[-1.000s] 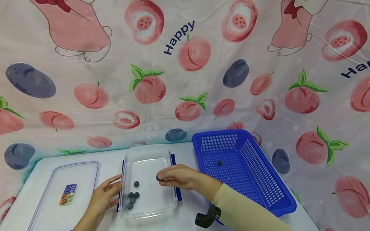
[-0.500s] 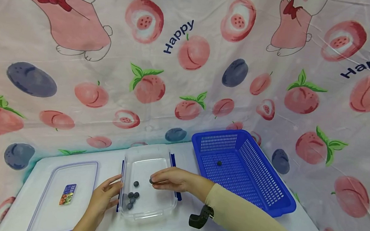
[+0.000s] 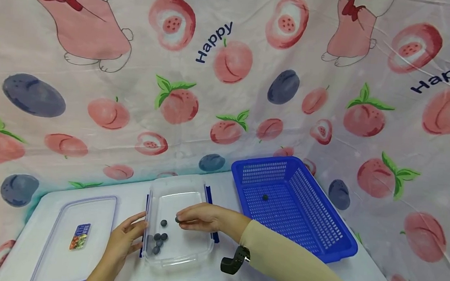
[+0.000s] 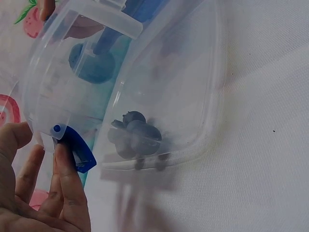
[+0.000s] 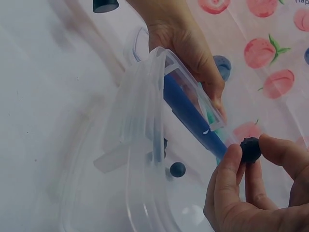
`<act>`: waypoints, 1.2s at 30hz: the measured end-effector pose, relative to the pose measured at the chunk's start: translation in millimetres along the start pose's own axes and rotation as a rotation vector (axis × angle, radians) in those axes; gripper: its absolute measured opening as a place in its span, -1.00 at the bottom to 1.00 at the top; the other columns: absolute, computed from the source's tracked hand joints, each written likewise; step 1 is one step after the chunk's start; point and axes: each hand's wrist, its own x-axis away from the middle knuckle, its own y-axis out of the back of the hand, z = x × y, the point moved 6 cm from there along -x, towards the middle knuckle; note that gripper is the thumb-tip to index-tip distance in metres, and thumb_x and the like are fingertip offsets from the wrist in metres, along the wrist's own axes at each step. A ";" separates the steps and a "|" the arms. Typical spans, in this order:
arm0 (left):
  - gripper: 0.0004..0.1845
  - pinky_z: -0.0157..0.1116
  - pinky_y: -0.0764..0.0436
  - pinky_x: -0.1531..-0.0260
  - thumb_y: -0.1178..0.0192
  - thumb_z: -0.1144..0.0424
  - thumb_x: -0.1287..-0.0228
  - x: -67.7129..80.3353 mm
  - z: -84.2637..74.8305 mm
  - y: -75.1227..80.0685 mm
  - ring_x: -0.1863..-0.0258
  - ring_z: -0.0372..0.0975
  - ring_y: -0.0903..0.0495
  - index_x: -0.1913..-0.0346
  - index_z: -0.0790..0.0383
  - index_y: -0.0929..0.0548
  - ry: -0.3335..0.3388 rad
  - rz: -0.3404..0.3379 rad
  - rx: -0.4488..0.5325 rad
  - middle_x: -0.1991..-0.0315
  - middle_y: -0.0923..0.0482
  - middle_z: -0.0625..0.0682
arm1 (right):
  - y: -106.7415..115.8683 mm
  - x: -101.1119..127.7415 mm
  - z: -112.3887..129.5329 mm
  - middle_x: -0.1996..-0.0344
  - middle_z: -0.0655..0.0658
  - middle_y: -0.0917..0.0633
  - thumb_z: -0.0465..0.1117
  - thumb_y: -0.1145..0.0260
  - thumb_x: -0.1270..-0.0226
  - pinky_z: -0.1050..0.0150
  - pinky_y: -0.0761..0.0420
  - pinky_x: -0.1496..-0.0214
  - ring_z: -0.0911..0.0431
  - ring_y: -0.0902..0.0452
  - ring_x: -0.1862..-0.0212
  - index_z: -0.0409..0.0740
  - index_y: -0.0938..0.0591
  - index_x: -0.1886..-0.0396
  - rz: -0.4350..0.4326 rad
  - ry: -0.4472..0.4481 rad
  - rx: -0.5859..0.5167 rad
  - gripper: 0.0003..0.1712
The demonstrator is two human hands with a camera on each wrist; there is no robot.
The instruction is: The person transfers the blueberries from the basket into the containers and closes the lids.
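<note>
My right hand (image 3: 203,217) pinches a blueberry (image 5: 250,150) between thumb and fingertips, over the clear plastic container (image 3: 177,261). Inside the container, a lone blueberry (image 3: 164,223) lies apart from several clustered blueberries (image 3: 157,236) towards the left wall. My left hand (image 3: 124,235) touches the outside of that wall with spread, fairly straight fingers. In the left wrist view its fingers rest against the open blue latch (image 4: 79,152), and its thumb meets the rim. The container's other blue latch (image 3: 209,195) is partly hidden behind my right hand.
A blue slotted basket (image 3: 319,249) stands to the right with one blueberry (image 3: 265,197) in it. The clear lid (image 3: 101,223), bearing a colourful label, lies on the white-covered table to the left. A fruit-patterned curtain (image 3: 192,151) hangs behind.
My right hand has moved left with the blueberry, from near the container's right side to over its middle. My left hand stays on the left wall.
</note>
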 end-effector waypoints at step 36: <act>-0.34 -0.30 -0.66 0.21 -0.28 0.03 -0.31 -7.4 -5.1 5.1 0.15 -0.35 -0.62 -0.41 0.14 -0.38 0.017 0.020 0.040 -0.14 -0.60 -0.01 | -13.3 -39.8 -27.4 0.57 -0.08 -0.64 -0.47 -0.34 -0.17 0.47 -0.64 0.37 0.21 -0.53 0.54 -0.31 -0.71 0.38 -0.243 -0.060 0.100 -0.94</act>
